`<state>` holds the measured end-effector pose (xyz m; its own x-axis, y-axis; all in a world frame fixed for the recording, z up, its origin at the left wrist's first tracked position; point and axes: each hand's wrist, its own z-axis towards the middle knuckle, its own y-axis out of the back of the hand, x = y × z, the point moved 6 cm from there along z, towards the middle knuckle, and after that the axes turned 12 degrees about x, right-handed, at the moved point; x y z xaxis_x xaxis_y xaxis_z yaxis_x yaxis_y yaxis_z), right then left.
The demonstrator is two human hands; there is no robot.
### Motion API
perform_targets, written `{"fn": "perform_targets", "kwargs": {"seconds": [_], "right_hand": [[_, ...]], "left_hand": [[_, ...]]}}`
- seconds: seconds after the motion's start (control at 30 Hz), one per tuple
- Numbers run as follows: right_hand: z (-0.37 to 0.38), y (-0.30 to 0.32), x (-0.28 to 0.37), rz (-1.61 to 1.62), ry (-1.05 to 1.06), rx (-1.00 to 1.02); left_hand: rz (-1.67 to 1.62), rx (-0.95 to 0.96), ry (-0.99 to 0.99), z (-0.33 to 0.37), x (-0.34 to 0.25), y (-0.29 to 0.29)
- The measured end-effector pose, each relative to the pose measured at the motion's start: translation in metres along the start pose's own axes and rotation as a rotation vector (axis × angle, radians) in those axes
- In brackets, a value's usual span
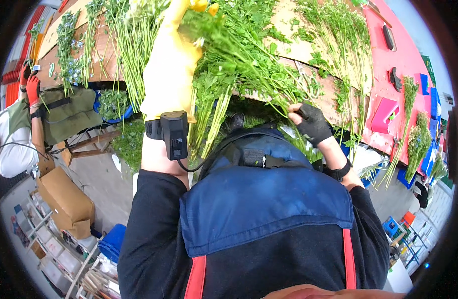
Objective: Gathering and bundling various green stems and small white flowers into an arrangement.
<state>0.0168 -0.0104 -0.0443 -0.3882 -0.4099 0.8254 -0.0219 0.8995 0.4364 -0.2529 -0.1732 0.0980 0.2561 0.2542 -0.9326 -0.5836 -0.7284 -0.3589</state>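
My left hand (176,57), in a long yellow rubber glove, reaches to the far edge of the picture among leafy stems. Its fingers are partly cut off there, so their grip cannot be made out. Beside the glove, a leafy green stem (249,67) is smeared by motion at its top and slants down to the right. My right hand (312,123), in a black fingerless glove, pinches the stem's lower end between thumb and fingers near the table's front edge. Long bare-stalked flower stems (134,65) lie just left of the yellow glove.
The wooden worktable (333,84) carries several heaps of cut greenery. On the red surface (376,30) at right lie a black-handled tool (389,38) and a pink holder (385,115). At left, another person's red-gloved hand (33,89) works; a cardboard box (64,199) stands behind.
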Motion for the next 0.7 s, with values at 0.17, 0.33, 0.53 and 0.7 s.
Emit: {"fn": "perform_targets", "kwargs": {"seconds": [0.17,0.33,0.53,0.7], "right_hand": [[-0.004,0.009,0.000,0.208,-0.126,0.275],[0.018,0.004,0.014,-0.030,-0.097,0.313],[0.077,0.037,0.099,-0.335,0.390,-0.212],[0.118,0.035,0.138,-0.192,0.412,-0.197]], "left_hand": [[0.202,0.243,-0.006,0.016,0.012,0.009],[0.355,0.341,-0.042,0.024,0.029,0.009],[0.454,0.384,-0.079,0.032,0.042,0.010],[0.499,0.377,-0.115,0.030,0.048,0.013]]}}
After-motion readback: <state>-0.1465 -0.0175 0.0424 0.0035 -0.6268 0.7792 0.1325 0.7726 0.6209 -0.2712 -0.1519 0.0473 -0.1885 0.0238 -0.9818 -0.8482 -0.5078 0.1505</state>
